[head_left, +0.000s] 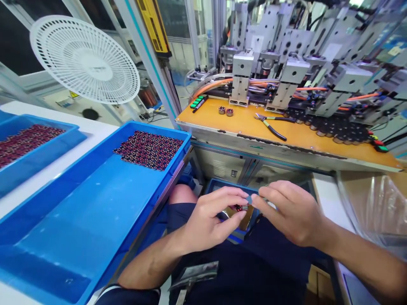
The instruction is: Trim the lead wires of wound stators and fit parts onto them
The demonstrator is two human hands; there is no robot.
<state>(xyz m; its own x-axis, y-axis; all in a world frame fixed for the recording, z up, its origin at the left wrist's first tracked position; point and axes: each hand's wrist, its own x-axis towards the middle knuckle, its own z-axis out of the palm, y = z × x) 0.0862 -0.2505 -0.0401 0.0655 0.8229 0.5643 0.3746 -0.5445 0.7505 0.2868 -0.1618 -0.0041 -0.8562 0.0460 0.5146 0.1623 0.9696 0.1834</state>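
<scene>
My left hand point(216, 216) is closed, with the fingertips and thumb around a small part point(240, 208) with red and silvery areas. Much of that part is hidden by the fingers. Between both sets of fingertips shows a small flat blue-grey piece point(249, 199). The thumb and fingers of my right hand point(291, 209) pinch at its edge, and something pale peeks out between those fingers. Both hands are held over my lap, in front of a blue bin point(213, 184) lying lower down.
To the left, a long blue tray point(95, 212) bears many small dark-red parts point(152, 149); another blue tray point(38, 150) stands beyond it. Ahead, a machine's orange worktop point(210, 119) carries pliers point(270, 127), two round parts point(225, 111) and several dark cylinders point(343, 129). A white fan point(85, 59) stands upper left.
</scene>
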